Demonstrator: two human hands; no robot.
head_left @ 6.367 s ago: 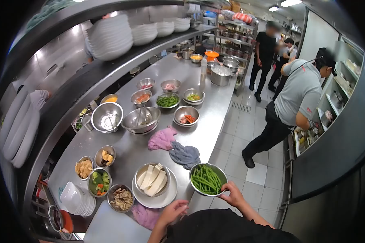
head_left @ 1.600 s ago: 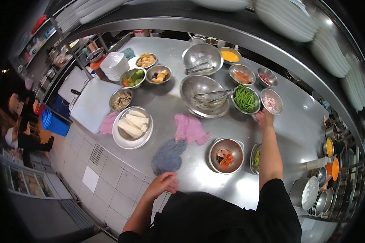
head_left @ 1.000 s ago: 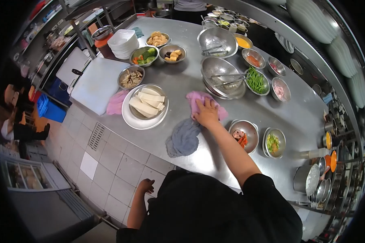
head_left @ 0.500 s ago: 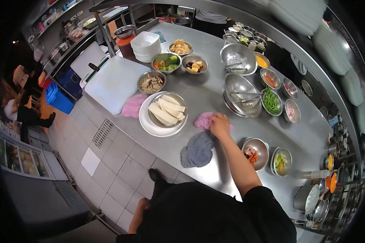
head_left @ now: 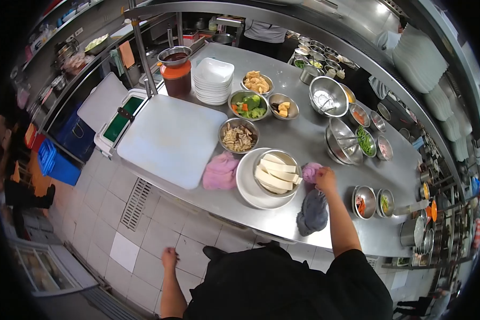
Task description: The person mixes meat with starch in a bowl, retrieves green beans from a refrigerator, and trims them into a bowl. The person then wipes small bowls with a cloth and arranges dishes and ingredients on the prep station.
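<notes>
My right hand (head_left: 326, 179) is closed on a small pink cloth (head_left: 310, 172) on the steel table, beside the bowl of white strips (head_left: 276, 172). That bowl rests on a white plate (head_left: 246, 184). Just below the hand lies a crumpled grey cloth (head_left: 312, 213). My left hand (head_left: 169, 257) hangs low over the tiled floor, away from the table, its fingers loosely curled and small in view. A second pink cloth (head_left: 220, 172) lies between the plate and the white cutting board (head_left: 170, 138).
Bowls of mushrooms (head_left: 239, 136), vegetables (head_left: 248, 105) and fried pieces (head_left: 257, 82) stand behind the plate, near stacked white dishes (head_left: 213, 80). Steel bowls (head_left: 344, 141) are at the right. A steel post (head_left: 142, 58) rises at the back left. A person (head_left: 264, 32) stands beyond the table.
The view has swung left, showing more of the cutting board. My right hand still has the pink cloth, now bunched close by the bowl. My left hand has moved out from my body.
</notes>
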